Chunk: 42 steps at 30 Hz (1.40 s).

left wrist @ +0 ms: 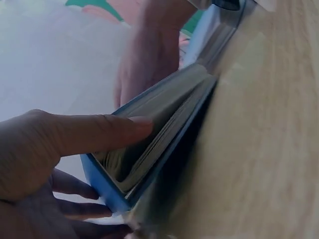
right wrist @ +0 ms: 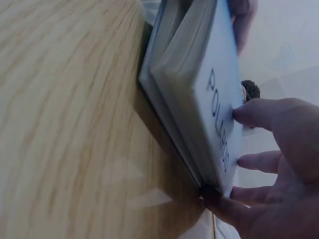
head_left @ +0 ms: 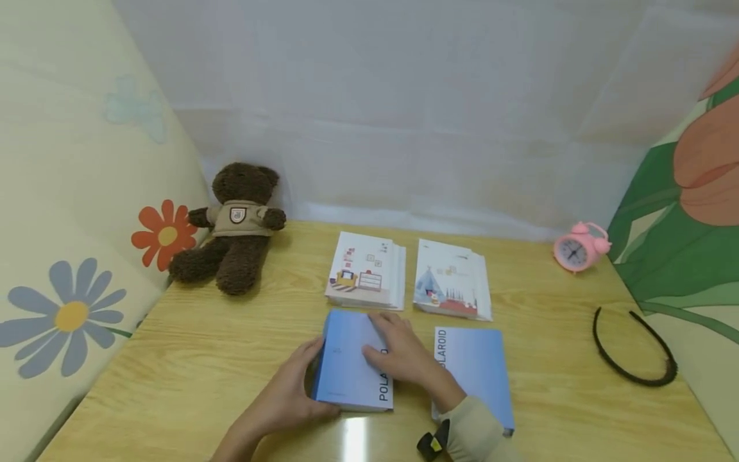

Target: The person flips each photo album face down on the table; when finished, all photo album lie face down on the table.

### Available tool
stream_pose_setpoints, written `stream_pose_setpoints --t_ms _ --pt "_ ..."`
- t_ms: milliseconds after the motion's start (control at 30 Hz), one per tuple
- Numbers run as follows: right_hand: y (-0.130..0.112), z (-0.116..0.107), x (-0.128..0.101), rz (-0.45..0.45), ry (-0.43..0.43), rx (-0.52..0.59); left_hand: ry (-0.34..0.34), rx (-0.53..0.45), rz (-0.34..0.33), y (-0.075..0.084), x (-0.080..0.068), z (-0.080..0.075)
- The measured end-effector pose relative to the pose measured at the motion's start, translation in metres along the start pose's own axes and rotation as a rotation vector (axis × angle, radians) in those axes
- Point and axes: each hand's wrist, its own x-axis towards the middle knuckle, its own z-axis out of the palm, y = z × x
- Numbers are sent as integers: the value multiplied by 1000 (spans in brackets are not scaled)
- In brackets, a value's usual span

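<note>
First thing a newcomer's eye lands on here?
Both hands on the blue Polaroid album at the front centre of the wooden table: the left hand grips its left edge, the right hand lies on the cover. Next, the brown teddy bear at back left and the pink alarm clock at back right.

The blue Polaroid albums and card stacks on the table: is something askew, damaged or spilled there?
Nothing looks damaged or spilled. The left album lies slightly turned, with the left hand at its edge and the right hand on its cover. The second album lies flat. Both card stacks are a little fanned.
</note>
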Motion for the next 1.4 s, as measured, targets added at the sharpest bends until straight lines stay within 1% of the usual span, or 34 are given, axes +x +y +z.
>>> stream_pose_setpoints --t_ms 100,167,300,367,433,567,700,767,833,933,1000,1133,1200,1267,1400 --pt "-4 1 -1 0 12 29 -13 -61 62 6 0 -7" --pt "-7 1 -2 6 20 54 -9 -64 125 11 -1 -11" --pt "-12 0 -2 5 36 125 13 9 240 22 -3 -16" --pt "-14 -1 -2 1 39 174 13 44 273 28 -4 -17" --pt "-14 -2 -3 -1 37 233 1 71 288 33 -3 -17" --pt "-13 -7 -5 17 43 355 -52 90 278 44 4 -12" --pt "-8 -13 -8 31 75 440 -87 110 274 57 10 -6" --pt "-5 -15 -9 27 96 470 -93 63 275 61 13 -3" --pt "-2 -17 -10 15 113 497 -88 -10 248 62 15 0" --pt "0 -18 -10 6 128 518 -75 -127 203 56 18 6" --pt "0 -19 -10 9 128 524 -82 -144 174 47 20 12" --pt "-1 -20 -10 27 128 526 -148 -164 180 30 26 27" --pt "-1 -20 -10 32 126 530 -176 -191 185 25 27 34" --pt "-1 -20 -10 32 124 539 -180 -211 196 22 28 39" --pt "-1 -20 -10 51 120 558 -159 -196 217 21 27 43"
